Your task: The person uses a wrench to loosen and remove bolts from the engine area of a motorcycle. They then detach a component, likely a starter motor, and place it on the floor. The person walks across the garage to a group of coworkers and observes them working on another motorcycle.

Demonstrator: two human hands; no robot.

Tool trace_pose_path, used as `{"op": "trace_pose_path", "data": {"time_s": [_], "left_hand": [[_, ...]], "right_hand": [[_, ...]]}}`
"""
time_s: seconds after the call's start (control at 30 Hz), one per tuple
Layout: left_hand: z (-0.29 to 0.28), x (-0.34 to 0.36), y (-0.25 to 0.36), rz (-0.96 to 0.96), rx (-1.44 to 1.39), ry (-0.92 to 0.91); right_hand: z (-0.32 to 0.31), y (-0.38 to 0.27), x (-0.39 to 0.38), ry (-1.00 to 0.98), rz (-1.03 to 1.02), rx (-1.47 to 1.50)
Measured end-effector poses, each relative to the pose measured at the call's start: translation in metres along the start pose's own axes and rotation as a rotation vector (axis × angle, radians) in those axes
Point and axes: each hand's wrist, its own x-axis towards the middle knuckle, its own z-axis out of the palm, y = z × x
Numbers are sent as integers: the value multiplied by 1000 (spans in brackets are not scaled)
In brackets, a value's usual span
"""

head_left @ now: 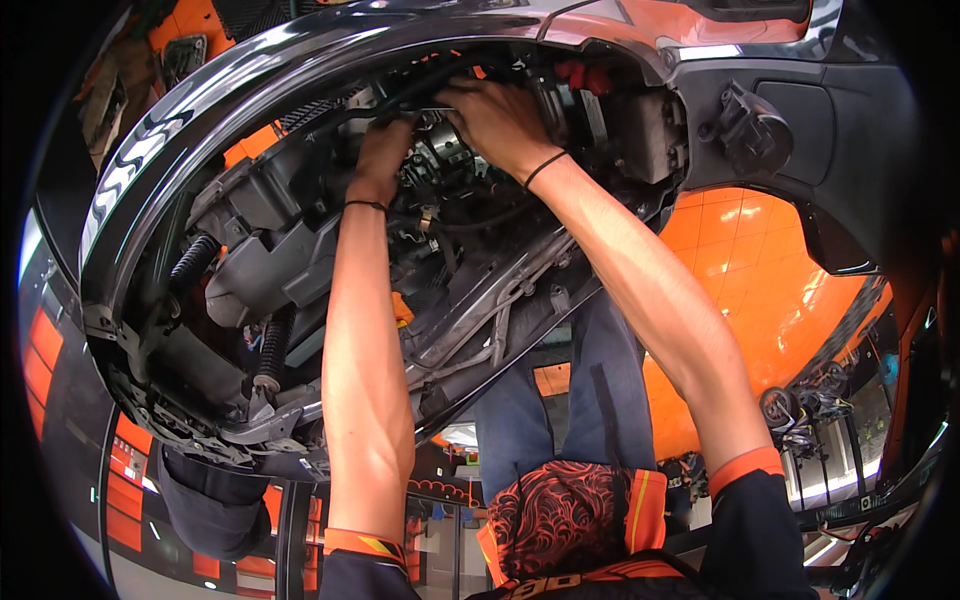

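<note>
Two sets of fingers [460, 97] just beside the silvery engine part [448, 150]

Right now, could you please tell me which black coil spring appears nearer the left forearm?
The lower spring, which appears just beside the left forearm; the upper spring sits farther left.

Pairs in and around one open vehicle bay [250, 90]

Inside the open vehicle bay are two bare hands, one left hand [386, 155] and one right hand [502, 122]. Over it show two black wristbands [543, 169]. Two coil springs [272, 350] sit toward its left end. Two trouser legs [605, 405] show below it; one rounded black part [757, 138], right of it.
</note>
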Motion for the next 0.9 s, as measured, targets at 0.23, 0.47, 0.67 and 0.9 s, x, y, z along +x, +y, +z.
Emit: {"op": "trace_pose_path", "data": {"time_s": [0.23, 0.47, 0.67, 0.9], "left_hand": [[-1, 18, -14, 75, 49, 23], [-6, 24, -14, 151, 264, 75], [-11, -2, -2, 71, 122, -14], [-40, 9, -26, 72, -63, -36]], "right_hand": [[0, -7, -1, 15, -1, -39], [4, -6, 1, 53, -18, -9], [-16, -19, -2, 115, 137, -12], [-24, -43, 10, -58, 332, -12]]}}
